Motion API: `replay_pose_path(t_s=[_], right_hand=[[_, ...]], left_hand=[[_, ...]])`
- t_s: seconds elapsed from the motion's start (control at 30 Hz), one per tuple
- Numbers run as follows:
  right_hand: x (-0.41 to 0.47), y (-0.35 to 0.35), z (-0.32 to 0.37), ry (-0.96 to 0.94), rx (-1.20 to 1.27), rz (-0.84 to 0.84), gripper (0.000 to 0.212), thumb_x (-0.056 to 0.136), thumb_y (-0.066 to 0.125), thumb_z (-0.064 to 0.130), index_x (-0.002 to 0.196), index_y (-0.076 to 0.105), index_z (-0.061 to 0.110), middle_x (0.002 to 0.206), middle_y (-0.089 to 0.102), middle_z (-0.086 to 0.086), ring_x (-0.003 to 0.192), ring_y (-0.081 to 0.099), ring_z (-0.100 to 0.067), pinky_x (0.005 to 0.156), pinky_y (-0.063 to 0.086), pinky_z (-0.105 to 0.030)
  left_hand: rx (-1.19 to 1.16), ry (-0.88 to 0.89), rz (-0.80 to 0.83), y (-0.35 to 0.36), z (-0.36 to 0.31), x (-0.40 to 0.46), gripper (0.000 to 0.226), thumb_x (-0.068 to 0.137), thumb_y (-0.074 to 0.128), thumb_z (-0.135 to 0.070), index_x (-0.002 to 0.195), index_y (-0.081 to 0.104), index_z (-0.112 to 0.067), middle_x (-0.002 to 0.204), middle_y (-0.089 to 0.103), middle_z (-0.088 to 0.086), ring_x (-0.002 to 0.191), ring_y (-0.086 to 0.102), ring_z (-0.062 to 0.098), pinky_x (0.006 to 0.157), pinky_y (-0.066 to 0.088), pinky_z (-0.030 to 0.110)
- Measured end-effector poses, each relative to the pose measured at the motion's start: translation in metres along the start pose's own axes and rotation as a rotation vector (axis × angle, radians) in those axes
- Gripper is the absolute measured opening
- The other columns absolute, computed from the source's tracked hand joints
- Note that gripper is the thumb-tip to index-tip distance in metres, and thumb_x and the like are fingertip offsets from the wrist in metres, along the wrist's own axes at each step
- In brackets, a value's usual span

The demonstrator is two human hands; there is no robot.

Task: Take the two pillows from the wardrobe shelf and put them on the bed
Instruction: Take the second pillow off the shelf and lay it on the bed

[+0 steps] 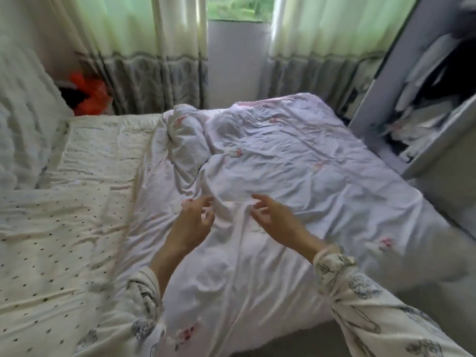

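Observation:
The bed [64,228] fills the middle of the view, with a cream dotted sheet on its left half and a crumpled white quilt [296,176] with small pink flowers on its right half. My left hand [193,222] and my right hand [273,215] hover side by side just above the quilt, fingers spread, holding nothing. The open wardrobe [425,119] stands at the right edge, its shelves blurred and packed with pale and dark fabric. I cannot make out single pillows on those shelves.
A padded white headboard [23,119] rises at the left. Green and grey curtains [144,60] hang behind the bed around a window. An orange object [90,94] lies in the far left corner. A strip of floor [296,341] runs between bed and wardrobe.

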State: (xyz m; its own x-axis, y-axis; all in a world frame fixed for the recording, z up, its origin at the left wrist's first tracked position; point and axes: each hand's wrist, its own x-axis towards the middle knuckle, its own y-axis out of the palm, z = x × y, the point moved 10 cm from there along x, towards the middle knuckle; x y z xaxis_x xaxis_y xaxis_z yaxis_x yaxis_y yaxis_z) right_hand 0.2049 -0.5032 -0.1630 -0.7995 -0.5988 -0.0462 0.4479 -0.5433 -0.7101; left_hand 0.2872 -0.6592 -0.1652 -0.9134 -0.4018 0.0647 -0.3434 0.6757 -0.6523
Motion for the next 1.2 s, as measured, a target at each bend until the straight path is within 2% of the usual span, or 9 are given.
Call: replay_pose_path(t_s=[0.13,0.27,0.4,0.53,0.63,0.9,0.97,1.1,1.2], right_hand=[[-0.071,-0.167,-0.082,0.130,0.045,-0.263,0.036,0.092,0.056,0.021,0.127,0.055,0.013,0.111,0.067,-0.009,0.099,0.064,-0.023,0.078,0.042,-0.019],[-0.142,-0.295,-0.166,0.246,0.086,-0.481,0.033,0.093,0.054,0.025,0.125,0.056,0.017,0.100,0.059,0.003,0.087,0.056,-0.010,0.064,0.041,-0.006],[-0.197,-0.398,-0.252,0.351,0.099,-0.676,0.031,0.093,0.053,0.031,0.123,0.057,0.024,0.100,0.058,0.007,0.081,0.053,0.004,0.066,0.039,-0.004],[-0.226,-0.489,-0.342,0.432,0.101,-0.811,0.027,0.091,0.055,0.029,0.117,0.060,0.025,0.097,0.062,0.010,0.084,0.057,0.003,0.069,0.041,-0.005],[-0.228,-0.560,-0.403,0.467,0.094,-0.888,0.027,0.091,0.058,0.024,0.117,0.061,0.019,0.096,0.064,0.006,0.091,0.062,-0.009,0.082,0.043,-0.016],[-0.218,-0.709,-0.542,0.477,0.163,-0.929,0.020,0.091,0.058,0.019,0.107,0.057,0.030,0.100,0.067,-0.003,0.091,0.063,-0.011,0.083,0.043,-0.017],[-0.221,-0.747,-0.581,0.481,0.161,-0.950,0.020,0.091,0.057,0.018,0.108,0.056,0.028,0.101,0.066,-0.005,0.093,0.063,-0.015,0.088,0.044,-0.021],[-0.214,-0.820,-0.663,0.486,0.165,-0.921,0.027,0.092,0.056,0.018,0.119,0.058,0.018,0.105,0.066,-0.006,0.097,0.063,-0.019,0.091,0.044,-0.025],[-0.198,-0.881,-0.719,0.431,0.141,-0.870,0.028,0.092,0.056,0.019,0.120,0.057,0.018,0.100,0.065,0.000,0.095,0.063,-0.016,0.089,0.043,-0.022]], left_hand=[[-0.144,0.203,0.099,0.101,-0.149,0.015,0.027,0.092,0.053,-0.013,0.118,0.059,-0.009,0.110,0.065,0.006,0.089,0.060,0.014,0.083,0.050,0.030],[-0.196,0.401,0.262,0.205,-0.289,0.038,0.029,0.091,0.055,-0.014,0.120,0.057,-0.013,0.102,0.061,0.001,0.089,0.061,0.017,0.083,0.047,0.027],[-0.260,0.539,0.361,0.309,-0.403,0.059,0.028,0.090,0.054,-0.011,0.119,0.057,-0.012,0.103,0.061,0.004,0.090,0.062,0.021,0.086,0.049,0.033],[-0.287,0.643,0.428,0.419,-0.487,0.078,0.033,0.092,0.052,-0.014,0.124,0.052,-0.012,0.116,0.059,0.003,0.098,0.059,0.020,0.086,0.049,0.035],[-0.356,0.621,0.466,0.492,-0.542,0.109,0.034,0.092,0.051,-0.013,0.126,0.050,-0.010,0.111,0.057,0.000,0.096,0.057,0.017,0.082,0.044,0.025],[-0.380,0.653,0.522,0.650,-0.685,0.185,0.033,0.092,0.050,-0.010,0.125,0.050,-0.007,0.106,0.058,0.003,0.091,0.057,0.017,0.077,0.041,0.019],[-0.375,0.656,0.541,0.692,-0.717,0.197,0.032,0.093,0.050,-0.010,0.125,0.050,-0.007,0.107,0.059,0.004,0.091,0.057,0.016,0.077,0.041,0.019],[-0.347,0.661,0.558,0.777,-0.777,0.227,0.032,0.094,0.048,-0.013,0.126,0.050,-0.011,0.108,0.058,0.001,0.093,0.056,0.014,0.067,0.042,0.007],[-0.334,0.677,0.491,0.830,-0.824,0.254,0.032,0.093,0.048,-0.011,0.125,0.051,-0.011,0.110,0.057,-0.001,0.094,0.055,0.015,0.078,0.044,0.022]])
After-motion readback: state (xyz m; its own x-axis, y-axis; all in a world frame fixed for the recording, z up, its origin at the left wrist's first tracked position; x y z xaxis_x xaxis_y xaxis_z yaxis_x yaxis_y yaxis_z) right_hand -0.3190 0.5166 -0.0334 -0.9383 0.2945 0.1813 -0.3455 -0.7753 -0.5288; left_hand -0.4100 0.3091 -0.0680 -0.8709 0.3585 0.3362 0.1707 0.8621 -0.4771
